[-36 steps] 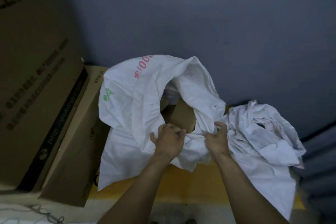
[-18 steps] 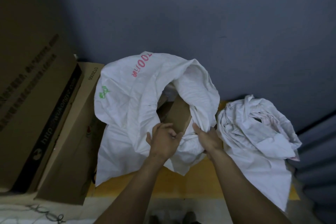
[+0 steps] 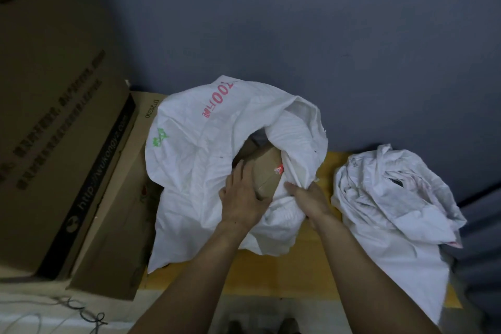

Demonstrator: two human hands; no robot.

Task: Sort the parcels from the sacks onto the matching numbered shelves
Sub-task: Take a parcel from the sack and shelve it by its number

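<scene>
A white woven sack with red and green print stands open on a yellow surface. A brown cardboard parcel with a small red label shows inside its mouth. My left hand reaches into the opening, its fingers stretched out and lying on the parcel's near left side. My right hand is at the sack's right rim and holds the fabric back from the parcel. A second white sack lies crumpled and slack to the right.
Large cardboard boxes are stacked along the left, one flat box leaning against the sack. A blue-grey wall is behind. Cables lie on the floor at lower left.
Both hands let go of the bunched front rim. My left hand moved forward into the mouth onto the parcel, and my right hand shifted to the right rim. More of the parcel shows.
</scene>
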